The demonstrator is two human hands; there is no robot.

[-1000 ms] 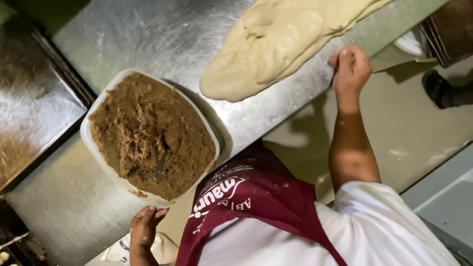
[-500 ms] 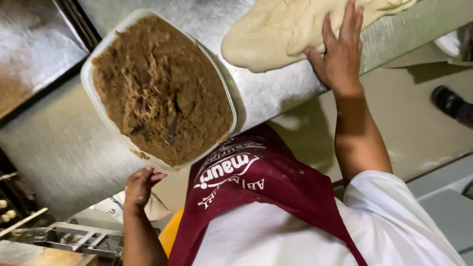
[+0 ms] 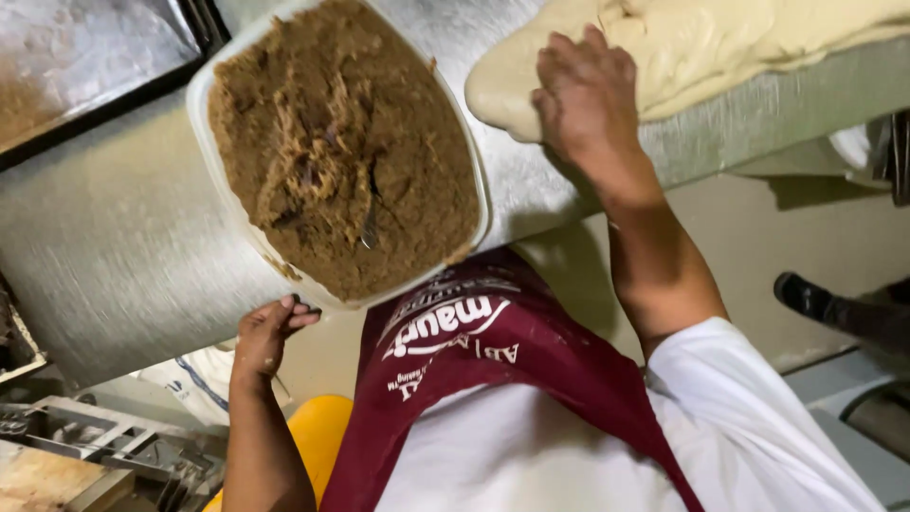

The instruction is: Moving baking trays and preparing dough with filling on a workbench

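- Right hand (image 3: 583, 100) lies flat, fingers spread, on the near edge of the pale dough (image 3: 720, 47) on the steel table (image 3: 114, 256).
- Left hand (image 3: 265, 332), fingers loosely curled, touches the rim of the white tub (image 3: 204, 123) of brown filling (image 3: 341, 142).

The tub (image 3: 204, 123) sits on the table (image 3: 114, 256) at the middle top, and the dough (image 3: 720, 47) lies to its right.
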